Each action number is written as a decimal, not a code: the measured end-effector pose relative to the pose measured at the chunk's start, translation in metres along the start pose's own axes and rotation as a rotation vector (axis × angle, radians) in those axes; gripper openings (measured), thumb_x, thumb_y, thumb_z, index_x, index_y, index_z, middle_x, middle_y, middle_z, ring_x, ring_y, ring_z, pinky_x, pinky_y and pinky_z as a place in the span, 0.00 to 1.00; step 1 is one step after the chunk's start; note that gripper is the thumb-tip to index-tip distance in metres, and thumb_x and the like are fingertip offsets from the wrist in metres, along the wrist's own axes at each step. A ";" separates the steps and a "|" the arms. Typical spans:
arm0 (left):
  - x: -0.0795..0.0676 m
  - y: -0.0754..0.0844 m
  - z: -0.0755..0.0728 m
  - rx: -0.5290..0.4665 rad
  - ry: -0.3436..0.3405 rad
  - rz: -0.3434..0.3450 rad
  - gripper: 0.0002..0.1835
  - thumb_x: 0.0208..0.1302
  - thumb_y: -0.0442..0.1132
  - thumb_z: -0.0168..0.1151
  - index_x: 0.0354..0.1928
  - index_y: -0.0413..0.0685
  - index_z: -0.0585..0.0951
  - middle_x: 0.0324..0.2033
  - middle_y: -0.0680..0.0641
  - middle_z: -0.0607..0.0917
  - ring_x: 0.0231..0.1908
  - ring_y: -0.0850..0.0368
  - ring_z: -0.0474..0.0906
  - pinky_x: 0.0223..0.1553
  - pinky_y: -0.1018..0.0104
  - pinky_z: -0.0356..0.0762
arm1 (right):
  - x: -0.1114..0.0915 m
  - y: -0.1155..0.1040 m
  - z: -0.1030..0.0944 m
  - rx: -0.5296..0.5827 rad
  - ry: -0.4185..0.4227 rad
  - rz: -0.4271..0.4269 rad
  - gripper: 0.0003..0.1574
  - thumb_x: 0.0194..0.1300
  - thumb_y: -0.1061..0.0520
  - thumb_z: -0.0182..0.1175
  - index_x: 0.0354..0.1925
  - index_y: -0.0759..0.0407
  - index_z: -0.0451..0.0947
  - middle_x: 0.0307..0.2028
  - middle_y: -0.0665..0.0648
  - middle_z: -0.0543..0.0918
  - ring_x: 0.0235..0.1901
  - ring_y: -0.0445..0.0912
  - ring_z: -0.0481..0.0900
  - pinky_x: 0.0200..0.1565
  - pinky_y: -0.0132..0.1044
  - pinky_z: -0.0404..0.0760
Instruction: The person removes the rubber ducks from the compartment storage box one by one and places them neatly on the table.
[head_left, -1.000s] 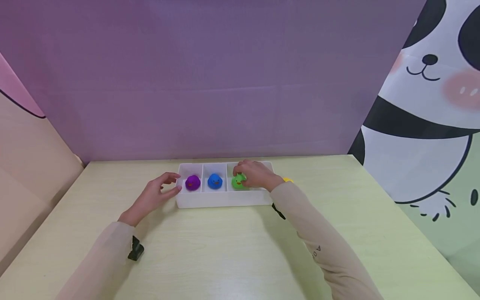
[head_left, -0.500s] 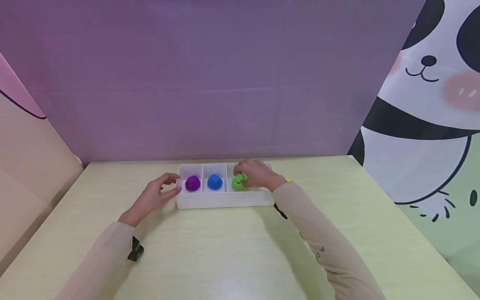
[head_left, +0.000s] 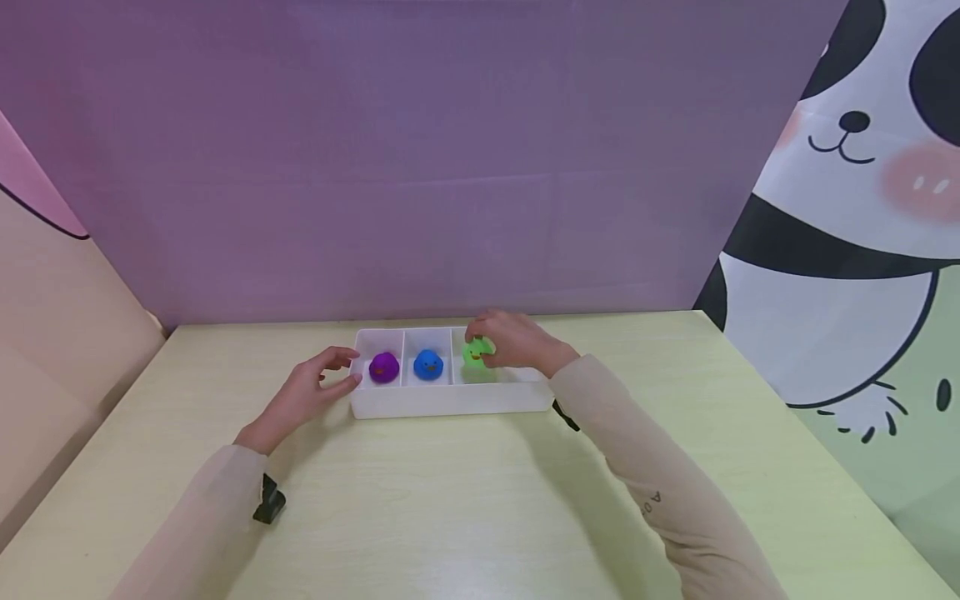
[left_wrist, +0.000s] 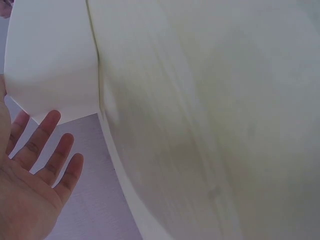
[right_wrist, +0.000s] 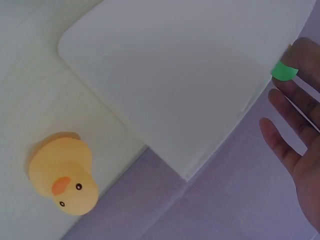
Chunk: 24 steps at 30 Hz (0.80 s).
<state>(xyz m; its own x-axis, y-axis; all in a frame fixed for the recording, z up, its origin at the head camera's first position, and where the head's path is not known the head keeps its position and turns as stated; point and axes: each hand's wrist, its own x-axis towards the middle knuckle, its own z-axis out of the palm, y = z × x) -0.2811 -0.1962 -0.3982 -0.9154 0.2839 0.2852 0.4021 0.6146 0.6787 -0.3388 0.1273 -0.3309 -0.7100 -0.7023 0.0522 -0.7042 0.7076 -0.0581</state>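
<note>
In the head view a white divided tray (head_left: 450,404) stands at the far side of the table, holding a purple toy duck (head_left: 384,367) and a blue toy duck (head_left: 428,365) in separate compartments. My right hand (head_left: 517,342) pinches a green toy duck (head_left: 477,353) just above the third compartment. The forearm covers part of the tray's right end. At the left end, my left hand (head_left: 303,392) has its thumb and forefinger against the tray wall; the other fingers (left_wrist: 59,159) are spread and fairly straight in the left wrist view.
A yellow toy duck (right_wrist: 62,172) rests on the table beside the tray's right end, hidden by the arm in the head view. Behind the pale table (head_left: 420,500) rises a purple backdrop (head_left: 420,167); a panda-print panel (head_left: 840,333) flanks the right.
My right hand has risen slightly, lifting the green toy duck from the compartment floor. The yellow toy duck has gone out of sight behind the right arm. My left hand stays put.
</note>
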 end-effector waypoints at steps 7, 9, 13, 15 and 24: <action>0.000 0.000 0.000 0.001 -0.001 0.007 0.23 0.61 0.45 0.59 0.56 0.44 0.71 0.50 0.41 0.79 0.52 0.41 0.73 0.50 0.46 0.69 | -0.004 -0.005 -0.011 -0.002 0.008 -0.014 0.17 0.54 0.58 0.65 0.45 0.53 0.78 0.43 0.50 0.79 0.43 0.44 0.75 0.42 0.39 0.78; 0.000 0.000 0.000 0.003 -0.003 0.006 0.23 0.61 0.46 0.59 0.56 0.44 0.71 0.50 0.42 0.79 0.52 0.41 0.72 0.50 0.46 0.69 | -0.005 -0.006 -0.014 0.004 0.005 -0.012 0.18 0.54 0.58 0.65 0.45 0.53 0.78 0.43 0.50 0.79 0.43 0.45 0.75 0.42 0.39 0.79; 0.000 -0.001 0.000 0.006 -0.001 0.002 0.22 0.61 0.46 0.59 0.55 0.45 0.71 0.50 0.42 0.78 0.53 0.41 0.72 0.51 0.46 0.69 | -0.006 -0.007 -0.018 0.001 0.013 -0.023 0.18 0.54 0.59 0.64 0.45 0.53 0.78 0.44 0.50 0.80 0.44 0.45 0.75 0.42 0.40 0.79; 0.000 -0.001 -0.001 0.006 0.001 0.001 0.22 0.61 0.46 0.59 0.55 0.45 0.72 0.50 0.41 0.79 0.52 0.41 0.72 0.51 0.45 0.69 | -0.007 -0.006 -0.019 -0.008 0.022 -0.036 0.18 0.54 0.59 0.64 0.45 0.53 0.78 0.44 0.50 0.80 0.45 0.45 0.75 0.43 0.40 0.79; -0.001 -0.001 -0.001 0.009 -0.001 -0.004 0.23 0.61 0.46 0.59 0.55 0.45 0.71 0.50 0.40 0.78 0.52 0.41 0.72 0.50 0.46 0.69 | -0.016 -0.001 -0.027 -0.028 0.052 -0.027 0.17 0.54 0.59 0.64 0.45 0.53 0.78 0.46 0.51 0.79 0.47 0.46 0.76 0.44 0.42 0.79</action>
<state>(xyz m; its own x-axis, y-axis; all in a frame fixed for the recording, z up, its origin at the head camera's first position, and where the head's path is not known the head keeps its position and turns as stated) -0.2803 -0.1980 -0.3981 -0.9172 0.2820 0.2815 0.3981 0.6224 0.6738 -0.3265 0.1403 -0.3050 -0.6892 -0.7169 0.1054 -0.7227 0.6906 -0.0282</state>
